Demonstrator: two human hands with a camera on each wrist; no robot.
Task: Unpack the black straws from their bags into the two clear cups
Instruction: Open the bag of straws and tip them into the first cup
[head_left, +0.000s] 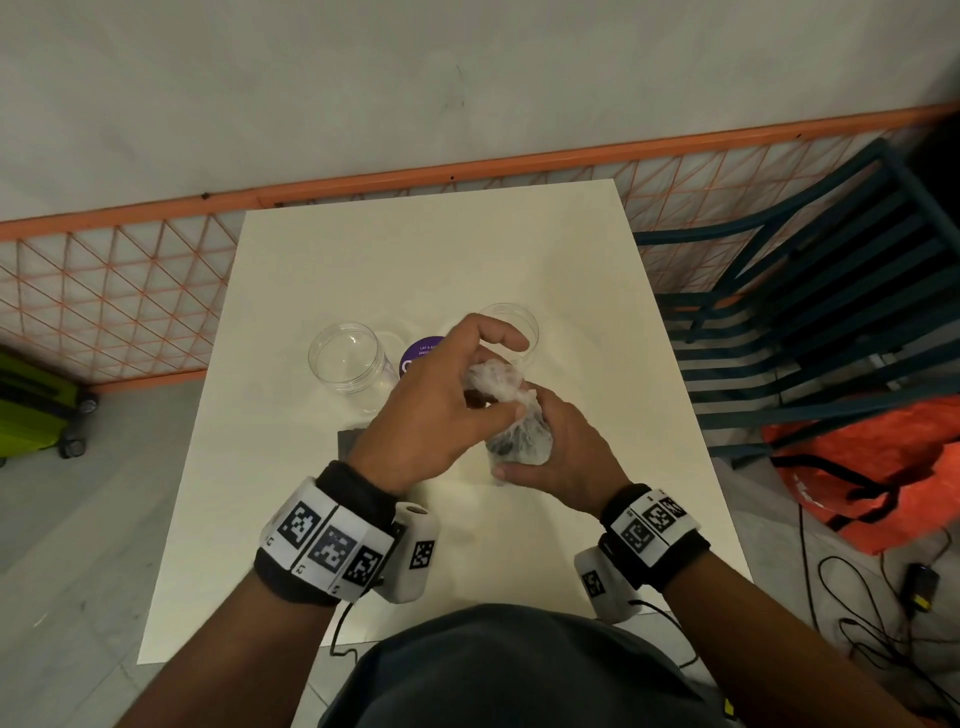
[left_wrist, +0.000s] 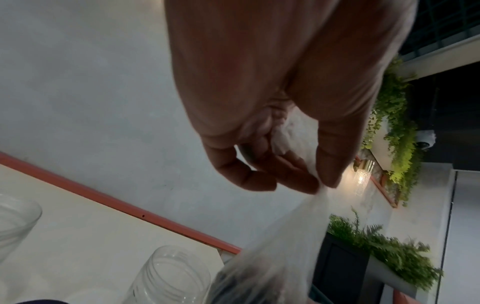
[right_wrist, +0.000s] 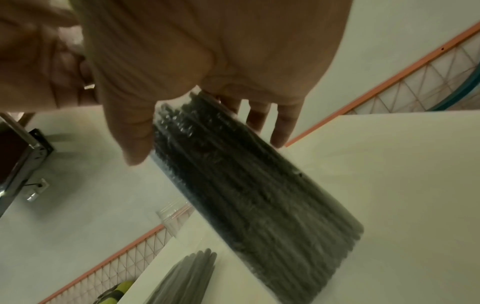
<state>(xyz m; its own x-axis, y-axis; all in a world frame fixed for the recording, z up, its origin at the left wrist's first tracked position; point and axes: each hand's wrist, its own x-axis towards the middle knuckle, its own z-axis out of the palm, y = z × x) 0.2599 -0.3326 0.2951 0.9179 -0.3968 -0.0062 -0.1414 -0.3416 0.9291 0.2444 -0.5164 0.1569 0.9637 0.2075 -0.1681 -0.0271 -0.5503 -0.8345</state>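
Both wide clear plastic cups (head_left: 347, 357) (head_left: 511, 326) stand empty on the white tabletop (head_left: 332, 249). The right hand (head_left: 558, 457) clamps the thin clear bag of black straws (right_wrist: 257, 193), while the left hand (head_left: 441, 405) pinches its crumpled top (head_left: 493, 382). A second black straw bundle (right_wrist: 187, 275) lies waiting; I judge the unpacking is only beginning.

Dim, flat lighting; wrist views showing motion blur; glowing wall lamp (left_wrist: 361, 178) flaring; edges bending fisheye-style.

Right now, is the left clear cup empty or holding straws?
Empty: the left clear cup stands upright, and only bare table shows through it.
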